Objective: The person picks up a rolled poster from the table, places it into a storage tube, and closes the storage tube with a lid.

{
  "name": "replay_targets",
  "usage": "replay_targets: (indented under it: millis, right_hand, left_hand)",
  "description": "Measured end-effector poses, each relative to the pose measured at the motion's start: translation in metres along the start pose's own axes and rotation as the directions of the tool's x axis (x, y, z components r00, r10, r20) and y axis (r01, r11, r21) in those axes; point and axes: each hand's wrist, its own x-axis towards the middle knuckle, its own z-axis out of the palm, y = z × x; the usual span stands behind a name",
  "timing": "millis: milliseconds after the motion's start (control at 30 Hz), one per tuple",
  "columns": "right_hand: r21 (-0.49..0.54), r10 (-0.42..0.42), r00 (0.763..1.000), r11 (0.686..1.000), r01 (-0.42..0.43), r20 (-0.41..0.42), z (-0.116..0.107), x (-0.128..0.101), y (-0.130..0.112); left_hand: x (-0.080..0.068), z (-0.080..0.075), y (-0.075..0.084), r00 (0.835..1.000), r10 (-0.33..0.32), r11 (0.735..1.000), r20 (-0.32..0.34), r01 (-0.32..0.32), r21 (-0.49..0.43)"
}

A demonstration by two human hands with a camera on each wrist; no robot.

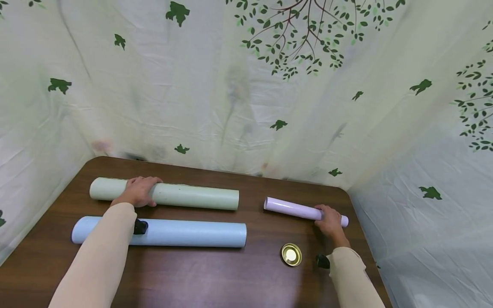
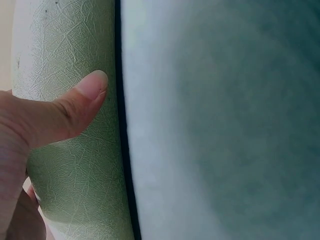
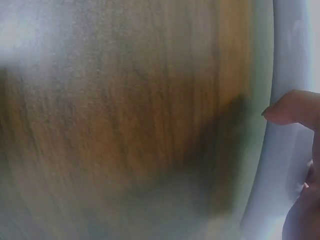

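three rolled tubes lie on a dark brown wood-grain counter [image 1: 215, 282] with rounded corners. the pale green roll [image 1: 192, 197] lies at the far left, a long cylinder whose surface, seen close in the left wrist view, is embossed with a fine crinkled, leathery texture. the left hand [image 1: 138, 191] lies over the top of it near its left end, fingers curled round the tube, thumb [image 2: 75, 107] pressed flat against its side: a grasping grip. just near of it, parallel and close alongside, lies the light blue roll [image 1: 185, 233], smooth and matte, a little thicker. at the far right lies the slimmer lilac roll [image 1: 289, 208], glossy, angled slightly. the right hand [image 1: 329, 221] closes over its right end, fingers wrapped on the tube, also grasping. near of the lilac roll, a small round gold metal lid [image 1: 291, 254] with a pale centre sits flat on the counter. cream sleeves cover both forearms. a wrinkled white cloth printed with green leaves and branches [image 1: 300, 38] hangs behind and beside.
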Motion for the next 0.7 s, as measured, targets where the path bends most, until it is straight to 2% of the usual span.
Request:
replay_targets:
  millis: [233,367,700]
  right_hand:
    - [-0.051,-0.015,1.0,0.999,0.014,-0.009,-0.01,0.003,-0.005]
    - [-0.041,-0.042,0.999,0.998,0.041,-0.024,-0.016,0.004,-0.01]
    - [-0.025,-0.022,0.999,0.999,0.022,-0.026,-0.023,-0.001,-0.013]
  left_hand:
    - [0.001,0.0,0.002,1.0,0.0,1.0,0.004,0.0,0.001]
    - [0.001,0.0,0.001,1.0,0.012,1.0,-0.005,-0.012,0.013]
    - [0.0,-0.001,0.006,1.0,0.008,1.0,0.012,-0.008,0.005]
